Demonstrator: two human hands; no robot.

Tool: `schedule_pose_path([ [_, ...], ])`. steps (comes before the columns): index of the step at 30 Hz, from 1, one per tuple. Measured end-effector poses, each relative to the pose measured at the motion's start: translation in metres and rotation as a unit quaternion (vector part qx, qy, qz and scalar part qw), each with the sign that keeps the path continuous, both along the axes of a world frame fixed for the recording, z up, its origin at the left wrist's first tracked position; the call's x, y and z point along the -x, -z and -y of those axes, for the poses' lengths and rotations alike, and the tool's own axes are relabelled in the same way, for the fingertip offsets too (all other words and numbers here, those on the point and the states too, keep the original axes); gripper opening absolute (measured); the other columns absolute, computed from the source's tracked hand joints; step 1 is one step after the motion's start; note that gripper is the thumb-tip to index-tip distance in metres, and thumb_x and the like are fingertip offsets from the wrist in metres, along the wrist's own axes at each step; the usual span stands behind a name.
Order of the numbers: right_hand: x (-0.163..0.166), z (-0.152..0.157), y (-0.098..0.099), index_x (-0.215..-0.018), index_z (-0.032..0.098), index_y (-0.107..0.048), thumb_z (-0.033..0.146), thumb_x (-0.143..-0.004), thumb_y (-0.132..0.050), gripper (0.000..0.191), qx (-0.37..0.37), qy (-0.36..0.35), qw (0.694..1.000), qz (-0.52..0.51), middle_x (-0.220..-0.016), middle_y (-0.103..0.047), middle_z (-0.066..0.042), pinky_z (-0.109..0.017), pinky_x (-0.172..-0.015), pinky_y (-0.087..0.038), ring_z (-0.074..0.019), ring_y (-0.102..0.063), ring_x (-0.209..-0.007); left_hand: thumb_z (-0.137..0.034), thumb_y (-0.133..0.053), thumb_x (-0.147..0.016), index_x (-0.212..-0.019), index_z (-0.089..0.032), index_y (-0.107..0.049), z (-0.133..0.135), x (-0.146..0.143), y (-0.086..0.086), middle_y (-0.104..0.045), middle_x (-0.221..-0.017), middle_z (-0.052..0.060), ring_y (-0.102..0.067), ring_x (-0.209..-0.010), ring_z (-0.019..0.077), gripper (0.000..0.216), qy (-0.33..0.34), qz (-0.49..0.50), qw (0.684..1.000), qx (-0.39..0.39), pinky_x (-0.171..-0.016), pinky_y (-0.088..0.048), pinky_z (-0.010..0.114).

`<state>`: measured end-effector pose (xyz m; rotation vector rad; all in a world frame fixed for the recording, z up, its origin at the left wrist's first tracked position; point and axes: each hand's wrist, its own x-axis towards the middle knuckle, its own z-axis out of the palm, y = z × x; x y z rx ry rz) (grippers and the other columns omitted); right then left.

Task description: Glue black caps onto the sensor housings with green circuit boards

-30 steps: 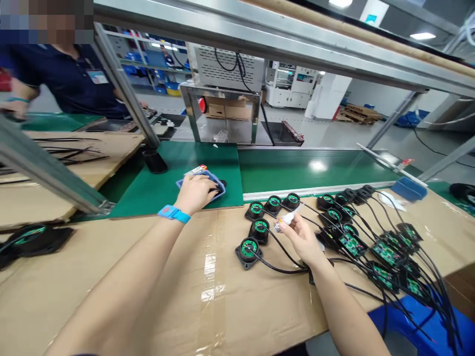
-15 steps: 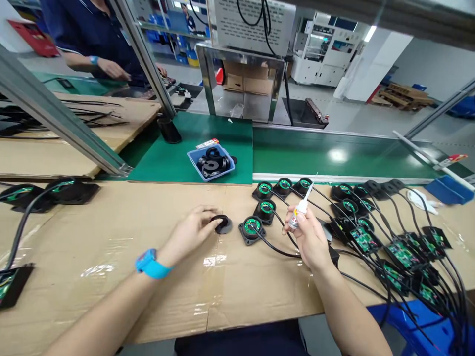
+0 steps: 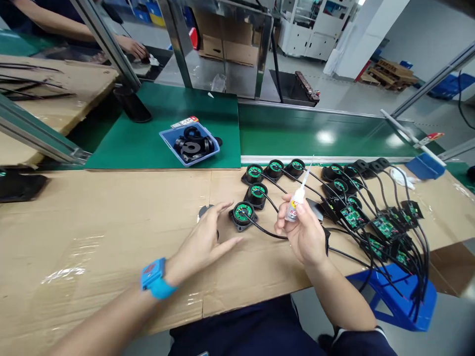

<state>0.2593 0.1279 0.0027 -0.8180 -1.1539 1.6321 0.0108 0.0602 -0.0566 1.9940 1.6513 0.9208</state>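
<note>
My left hand (image 3: 206, 235), with a blue band at the wrist, reaches over the cardboard with fingers and thumb spread. Behind it a dark round disc (image 3: 203, 211) shows only in part; a dark edge also shows between thumb and fingers, and I cannot tell whether it is touched. Just right of those fingertips sits a black round housing with a green circuit board (image 3: 243, 215) and a cable. My right hand (image 3: 308, 237) is closed around a small white glue bottle (image 3: 295, 206), its thin nozzle pointing up and slightly right.
Several more housings (image 3: 257, 195) and cabled circuit boards (image 3: 386, 225) crowd the right side. A blue tray (image 3: 172, 141) of black rings stands on the green board (image 3: 148, 143). Metal posts (image 3: 107, 42) frame the bench. A co-worker's hand (image 3: 131, 47) is at the upper left.
My left hand has let go of the black disc's rim and opened, moving right towards the nearest housing. The right hand still holds the glue bottle. The view has tilted down.
</note>
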Motion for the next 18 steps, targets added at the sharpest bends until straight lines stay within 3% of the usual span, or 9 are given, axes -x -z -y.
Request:
schedule_pose_path([
  [3, -0.006, 0.030, 0.012, -0.119, 0.025, -0.061, 0.053, -0.101, -0.061, 0.033, 0.044, 0.007, 0.999, -0.018, -0.080, -0.059, 0.002, -0.026, -0.048, -0.049, -0.0131, -0.053, -0.058, -0.053, -0.065, -0.099, -0.150, -0.024, -0.035, -0.031, -0.016, 0.001, -0.063, -0.149, 0.015, -0.066, -0.136, 0.0300, 0.066, 0.037, 0.019, 0.999, -0.019, -0.109, -0.059, 0.046],
  [5, -0.010, 0.045, 0.023, -0.119, 0.024, -0.063, 0.052, -0.103, -0.060, 0.033, 0.049, 0.014, 0.999, 0.001, -0.079, -0.060, 0.002, -0.029, -0.054, -0.052, -0.0136, -0.053, -0.059, -0.049, -0.067, -0.099, -0.144, -0.024, -0.040, -0.037, -0.018, 0.004, -0.068, -0.138, 0.013, -0.072, -0.125, 0.0302, 0.058, 0.042, 0.024, 0.998, -0.043, -0.100, -0.063, 0.045],
  [8, -0.011, 0.050, 0.033, -0.115, 0.021, -0.067, 0.053, -0.102, -0.063, 0.035, 0.015, 0.057, 0.998, 0.019, -0.074, -0.062, 0.001, -0.033, -0.068, -0.053, -0.0160, -0.057, -0.065, -0.041, -0.067, -0.100, -0.134, -0.025, -0.047, -0.023, -0.016, 0.008, -0.070, -0.129, 0.012, -0.074, -0.117, 0.0289, 0.042, 0.047, 0.022, 0.994, -0.100, -0.096, -0.064, 0.044],
  [13, -0.001, 0.023, 0.028, -0.114, 0.024, -0.065, 0.057, -0.098, -0.064, 0.037, -0.014, 0.116, 0.993, -0.006, -0.075, -0.061, 0.002, -0.034, -0.070, -0.051, -0.0169, -0.055, -0.068, -0.024, -0.069, -0.100, -0.128, -0.027, -0.058, 0.016, -0.013, 0.005, -0.068, -0.133, 0.012, -0.071, -0.120, 0.0266, 0.030, 0.085, -0.008, 0.982, -0.170, -0.098, -0.062, 0.040],
  [18, 0.010, 0.006, 0.024, -0.115, 0.024, -0.066, 0.054, -0.098, -0.065, 0.034, -0.022, 0.071, 0.997, -0.035, -0.073, -0.058, 0.004, -0.037, -0.078, -0.059, -0.0152, -0.053, -0.065, -0.015, -0.075, -0.094, -0.114, -0.017, -0.067, 0.030, -0.021, -0.012, -0.070, -0.123, 0.018, -0.071, -0.102, 0.0270, 0.022, 0.121, -0.094, 0.964, -0.218, -0.085, -0.060, 0.040],
])
